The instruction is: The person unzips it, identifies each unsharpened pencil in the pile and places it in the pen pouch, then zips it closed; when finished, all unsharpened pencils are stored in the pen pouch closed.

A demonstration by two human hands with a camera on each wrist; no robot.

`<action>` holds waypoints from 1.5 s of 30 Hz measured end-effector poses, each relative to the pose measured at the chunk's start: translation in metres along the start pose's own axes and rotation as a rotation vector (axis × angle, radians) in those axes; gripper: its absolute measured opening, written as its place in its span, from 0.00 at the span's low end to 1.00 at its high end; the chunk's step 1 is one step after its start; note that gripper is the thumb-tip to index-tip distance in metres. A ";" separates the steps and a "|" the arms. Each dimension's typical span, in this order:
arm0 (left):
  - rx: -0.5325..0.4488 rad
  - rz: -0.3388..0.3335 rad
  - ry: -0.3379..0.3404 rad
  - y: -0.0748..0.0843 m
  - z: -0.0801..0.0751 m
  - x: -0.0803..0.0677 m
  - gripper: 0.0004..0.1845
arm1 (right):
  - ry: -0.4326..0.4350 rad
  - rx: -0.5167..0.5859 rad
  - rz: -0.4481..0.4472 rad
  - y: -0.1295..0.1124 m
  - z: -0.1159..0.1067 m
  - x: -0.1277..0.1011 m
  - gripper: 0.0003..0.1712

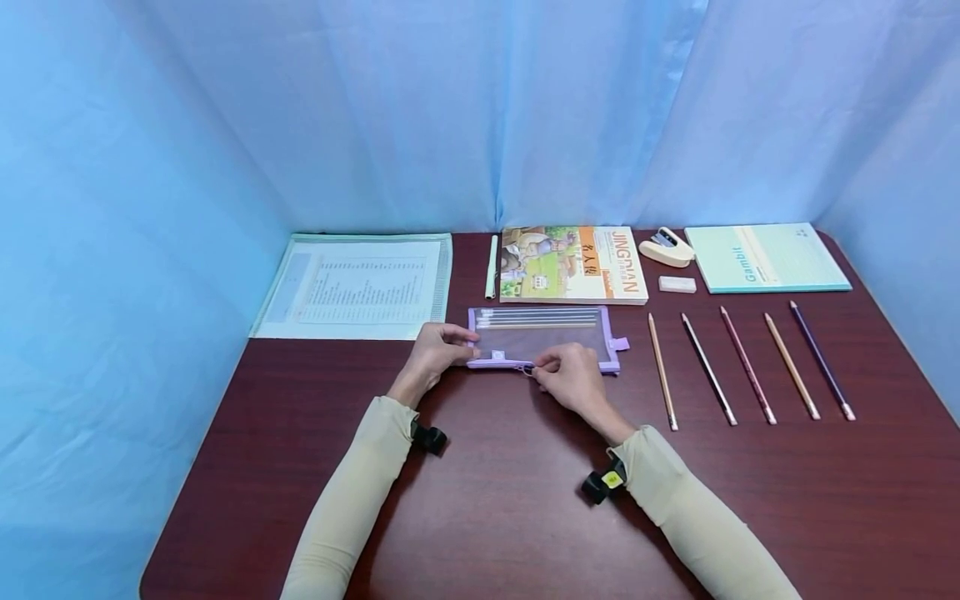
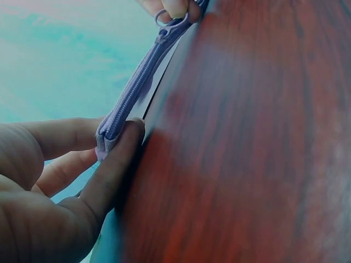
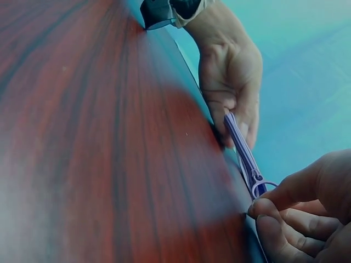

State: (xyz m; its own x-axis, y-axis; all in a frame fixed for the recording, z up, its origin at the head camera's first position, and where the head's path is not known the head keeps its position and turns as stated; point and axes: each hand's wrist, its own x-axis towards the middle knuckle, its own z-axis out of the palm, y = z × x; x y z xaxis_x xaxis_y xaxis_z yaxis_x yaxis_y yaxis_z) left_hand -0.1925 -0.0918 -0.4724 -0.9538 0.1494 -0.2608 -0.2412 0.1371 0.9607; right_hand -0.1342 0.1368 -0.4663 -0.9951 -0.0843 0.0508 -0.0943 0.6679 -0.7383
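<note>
A purple-edged see-through zip pouch point(image 1: 543, 340) lies on the table, with several pencils point(image 1: 536, 319) inside along its far side. My left hand point(image 1: 433, 358) pinches the pouch's left end; in the left wrist view the thumb and fingers stand either side of the zipper's end. The thumb and index finger of my right hand point(image 1: 573, 377) pinch the ring pull point(image 3: 256, 190) midway along the near edge. Between the left hand and the slider, the zipper teeth point(image 2: 134, 87) are meshed. Right of the slider, the right fingers partly hide the zipper.
Several loose pencils point(image 1: 744, 364) lie in a row to the right. Behind stand a pen point(image 1: 492, 267), a book point(image 1: 570, 265), a white eraser point(image 1: 677, 285), a cream sharpener-like item point(image 1: 666, 248) and a green notebook point(image 1: 772, 258). A mesh document folder point(image 1: 360, 283) lies at left.
</note>
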 end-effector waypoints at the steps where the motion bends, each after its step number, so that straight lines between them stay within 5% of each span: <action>1: -0.002 -0.001 0.000 0.000 0.000 0.000 0.16 | 0.001 0.001 0.001 0.002 -0.001 0.000 0.06; 16: -0.024 0.002 -0.016 0.001 0.000 -0.001 0.16 | 0.003 0.018 0.016 0.022 -0.024 -0.008 0.06; 45: -0.009 -0.025 -0.023 0.000 -0.001 -0.001 0.15 | 0.108 -0.174 0.080 0.069 -0.101 -0.034 0.04</action>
State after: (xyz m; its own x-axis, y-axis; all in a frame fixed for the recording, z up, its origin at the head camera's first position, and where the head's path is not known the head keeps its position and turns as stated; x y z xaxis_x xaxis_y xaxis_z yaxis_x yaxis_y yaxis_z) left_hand -0.1919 -0.0927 -0.4719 -0.9431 0.1683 -0.2866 -0.2665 0.1325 0.9547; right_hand -0.1100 0.2603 -0.4513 -0.9960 0.0472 0.0754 -0.0093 0.7875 -0.6163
